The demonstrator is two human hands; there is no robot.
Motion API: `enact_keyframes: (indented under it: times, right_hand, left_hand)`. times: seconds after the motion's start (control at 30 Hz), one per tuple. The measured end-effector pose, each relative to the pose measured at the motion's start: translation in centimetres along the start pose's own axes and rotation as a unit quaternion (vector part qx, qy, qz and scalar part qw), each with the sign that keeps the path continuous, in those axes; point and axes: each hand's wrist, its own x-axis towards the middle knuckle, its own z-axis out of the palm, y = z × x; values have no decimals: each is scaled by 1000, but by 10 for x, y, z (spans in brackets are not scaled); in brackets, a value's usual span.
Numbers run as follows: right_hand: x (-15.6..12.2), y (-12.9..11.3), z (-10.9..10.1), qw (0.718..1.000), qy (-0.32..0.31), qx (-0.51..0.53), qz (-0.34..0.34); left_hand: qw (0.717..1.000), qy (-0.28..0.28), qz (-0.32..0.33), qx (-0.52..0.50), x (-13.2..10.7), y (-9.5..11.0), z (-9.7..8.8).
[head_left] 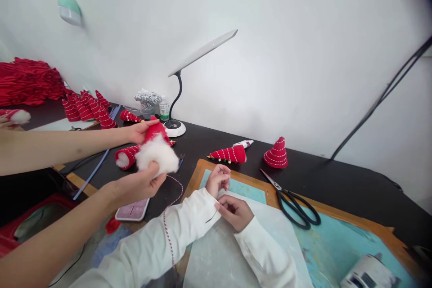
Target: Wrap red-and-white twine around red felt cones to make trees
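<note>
My left hand is raised over the mat's far edge, its fingers loosely curled and apart, with nothing in them. My right hand pinches the cuff of the white left sleeve at the wrist. At the left, a co-worker's hands hold a red cone hat and push white stuffing at its opening. Beyond my hands lies a red cone with white stripes, on its side. Another striped cone stands upright to its right. Black-handled scissors rest to the right of my hands.
A white desk lamp stands against the wall. Several striped cones and red fabric are at the far left. A white sheet covers part of the blue mat. A red-and-white cord crosses my left sleeve. A phone lies nearby.
</note>
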Motion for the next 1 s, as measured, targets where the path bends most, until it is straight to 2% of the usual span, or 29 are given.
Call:
enact_keyframes:
  times: [0.07,0.13,0.2,0.27,0.37,0.43,0.5,0.6,0.7,0.77,0.87,0.9,1.0]
  right_hand:
    - [0,0,-1,1000,2,-3,-2]
    - [1,1,-1,1000,-5,-6,-3]
    - [2,1,-2,1000,-20,-6,-1]
    - [1,1,-2,1000,-23,-1,-2]
    - [1,0,-1,1000,-9,3,-5]
    - [0,-1,-1,1000,-9,2,-4]
    - [0,-1,-1,1000,-10,2,-2]
    - [0,-1,-1,1000,-11,4,-1]
    - [0,-2,-1,1000,-10,2,0]
    - [0,-2,-1,1000,-10,1,-2]
    - [0,-2,-1,1000,-11,1,-4]
    - [0,-2,-1,1000,-11,2,-3]
    - [0,0,-1,1000,-11,2,-5]
  left_hand:
    - [999,13,32,-3,-25,50,-31]
    - [997,-42,-19,68,-45,96,-59]
    - [994,-37,-21,102,-56,125,-72]
    - [993,-20,-56,107,-59,136,-70]
    - [994,67,-79,44,-58,137,-56]
    - [990,122,-61,-21,-56,139,-49]
    - [986,142,-36,-74,-55,142,-48]
    - [990,110,-37,-76,-54,148,-51]
    - [996,43,-77,-13,-57,149,-56]
    - [995,17,-94,24,-59,144,-58]
    - [996,53,-60,46,-57,120,-52]
    - [995,85,-22,42,-52,106,-46]
    - [995,89,-18,46,-26,49,-16]
